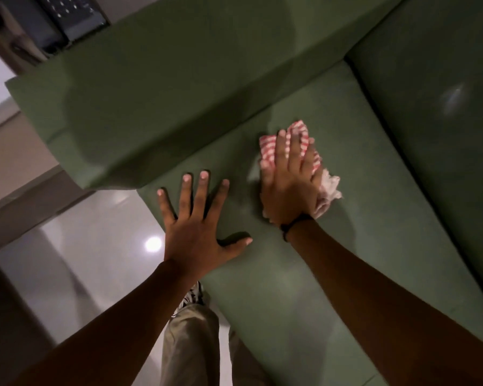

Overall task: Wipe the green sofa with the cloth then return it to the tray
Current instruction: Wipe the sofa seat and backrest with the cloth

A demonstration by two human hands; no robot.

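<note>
Right hand lies flat with palm and fingers pressing the red-and-white cloth onto the seat of the green sofa, just beside the armrest, which we read as mid-wipe pressure; left hand is spread open and empty at the seat's front edge, likely bracing our lean. Count, biggest first: one sofa, one armrest, two hands, one cloth, one dark wristband; no tray in view, so the return isn't done.

Glossy pale floor, dark keypad device
</note>
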